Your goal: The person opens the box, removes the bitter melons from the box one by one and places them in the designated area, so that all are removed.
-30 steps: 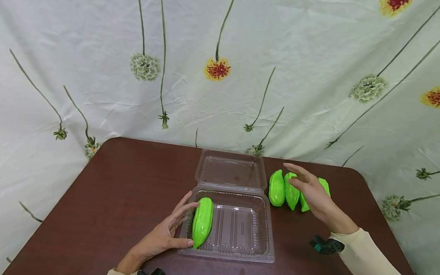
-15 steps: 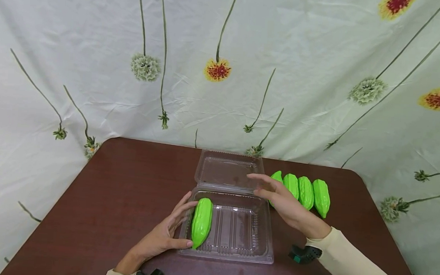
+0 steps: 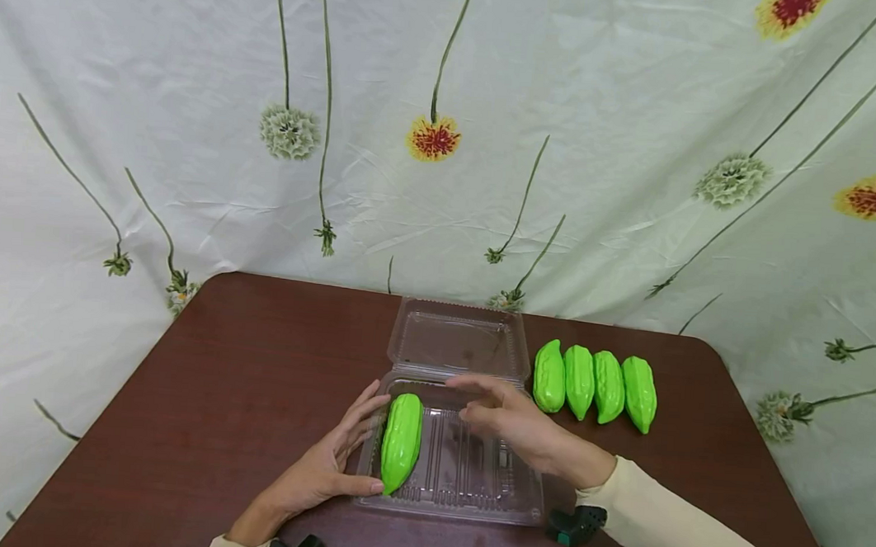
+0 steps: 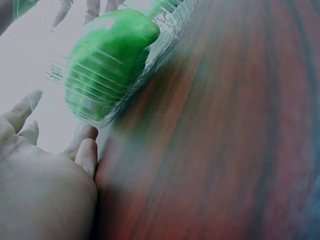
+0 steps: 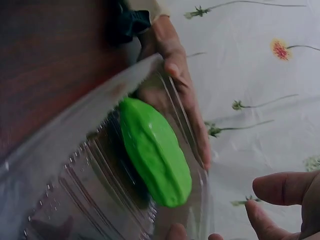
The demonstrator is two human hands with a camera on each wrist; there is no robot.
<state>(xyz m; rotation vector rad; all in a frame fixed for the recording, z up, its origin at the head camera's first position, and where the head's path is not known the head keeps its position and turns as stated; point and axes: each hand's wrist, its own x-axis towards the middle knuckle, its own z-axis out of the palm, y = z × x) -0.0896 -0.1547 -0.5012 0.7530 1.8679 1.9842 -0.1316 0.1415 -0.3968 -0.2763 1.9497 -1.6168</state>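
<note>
My left hand (image 3: 321,472) lies spread against the left outer wall of the clear clamshell box (image 3: 464,485), fingers straight, thumb at the front corner. My right hand (image 3: 510,418) hovers over the tray with fingers loosely extended, gripping nothing. One green gourd (image 3: 402,442) lies inside along the left wall. Four more gourds (image 3: 594,384) sit in a row on the brown table (image 3: 238,395), right of the open lid (image 3: 458,341).

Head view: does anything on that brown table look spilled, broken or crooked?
Nothing stands out. The clear plastic clamshell box lies open with one green ridged gourd inside it, and four more green gourds lie in a neat row beside it. No spill or damage shows.
</note>
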